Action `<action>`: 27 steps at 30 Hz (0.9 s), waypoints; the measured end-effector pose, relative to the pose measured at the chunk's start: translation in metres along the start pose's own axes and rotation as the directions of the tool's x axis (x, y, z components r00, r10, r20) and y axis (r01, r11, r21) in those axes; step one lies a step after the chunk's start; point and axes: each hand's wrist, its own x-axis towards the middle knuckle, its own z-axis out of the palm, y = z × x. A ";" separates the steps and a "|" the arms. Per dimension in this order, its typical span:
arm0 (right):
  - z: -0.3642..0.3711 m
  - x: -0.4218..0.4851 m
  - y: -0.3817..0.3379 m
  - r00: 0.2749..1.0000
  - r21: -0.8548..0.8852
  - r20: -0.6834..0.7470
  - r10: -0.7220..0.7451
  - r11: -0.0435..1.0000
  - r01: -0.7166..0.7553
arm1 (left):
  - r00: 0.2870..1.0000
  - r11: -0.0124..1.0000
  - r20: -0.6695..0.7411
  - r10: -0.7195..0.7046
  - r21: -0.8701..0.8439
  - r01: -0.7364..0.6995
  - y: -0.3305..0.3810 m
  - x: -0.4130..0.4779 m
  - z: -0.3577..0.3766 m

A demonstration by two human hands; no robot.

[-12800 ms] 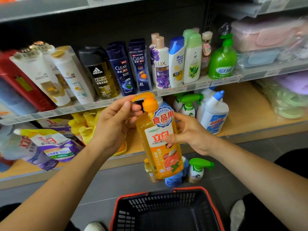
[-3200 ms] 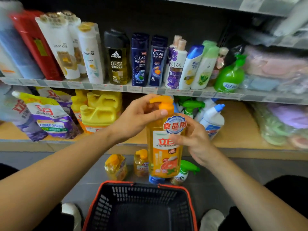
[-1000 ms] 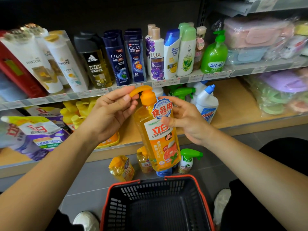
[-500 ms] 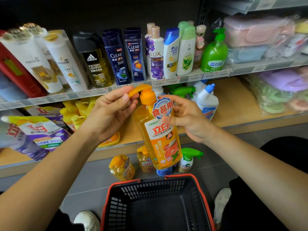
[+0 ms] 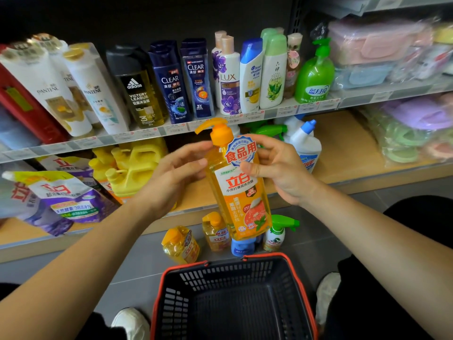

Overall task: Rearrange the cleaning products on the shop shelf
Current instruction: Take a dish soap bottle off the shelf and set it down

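Dish-soap pump bottle [image 5: 239,190]: clear orange body, orange liquid, orange pump head with its spout aimed toward 10 o'clock. A round blue-and-white badge with red characters hangs at the neck. Below it is a white label with red characters, then an orange panel showing a cut grapefruit and green leaves. The bottle is tilted, pump toward 11 o'clock, base toward 5 o'clock.

Right hand [image 5: 277,168]: grips the bottle at its shoulder. The thumb lies across the front where badge meets label; the fingers curl round the back near the neck. A close wrap on the bottle.

Left hand [image 5: 171,177]: fingers loosely extended and slightly spread, holding nothing. The fingertips reach the bottle's left shoulder below the pump; they are motion-blurred, so actual contact cannot be told.

Position: the bottle is off every surface, in the air between the two hands, at 9 o'clock of the right hand and 3 o'clock of the left hand. Behind it runs the wooden lower shelf [image 5: 343,153]. At its 6 o'clock sits a black shopping basket [image 5: 232,273] with red trim. The bottle's base overlaps a blue-capped container [image 5: 242,247] on the floor. Small orange soap bottles [image 5: 217,233] stand at 8 o'clock of the base, a green-trigger spray bottle [image 5: 278,231] at 4 o'clock. A white toilet-cleaner bottle [image 5: 305,143] with a blue cap stands on the lower shelf at 1 o'clock of the right hand.
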 end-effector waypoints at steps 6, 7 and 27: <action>0.001 0.001 -0.002 0.994 0.017 -0.106 -0.031 0.999 0.033 | 0.985 0.997 0.153 -0.079 -0.012 0.081 -0.020 -0.002 0.007; 0.002 0.001 -0.002 0.992 0.021 -0.123 -0.036 0.999 0.039 | 0.984 0.996 0.150 -0.091 0.003 0.092 -0.023 -0.003 0.009; -0.019 0.014 -0.001 0.871 0.114 -0.444 0.212 0.977 -0.180 | 0.933 0.999 -0.360 0.009 -0.039 -0.025 -0.039 -0.009 0.024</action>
